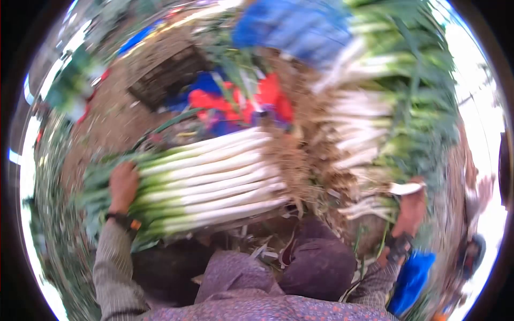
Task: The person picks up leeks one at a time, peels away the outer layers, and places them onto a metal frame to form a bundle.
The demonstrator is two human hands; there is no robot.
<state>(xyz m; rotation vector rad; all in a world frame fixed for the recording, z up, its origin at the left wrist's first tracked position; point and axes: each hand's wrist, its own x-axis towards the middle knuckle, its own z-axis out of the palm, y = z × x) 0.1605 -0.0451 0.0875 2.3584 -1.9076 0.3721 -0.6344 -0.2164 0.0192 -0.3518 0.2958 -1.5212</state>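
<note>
A flat bundle of leeks lies before my knees, white stems and brown roots pointing right. My left hand rests on its green leaves at the left end; the fingertips are hidden among the leaves. At the right, my right hand is closed on the white end of a leek, beside a long pile of leeks whose roots face left. The picture is blurred by motion.
A person in red and blue clothing is opposite, near a dark crate. Blue cloth or plastic shows at the top. A blue piece lies by my right forearm. Another person's hand is at the far right.
</note>
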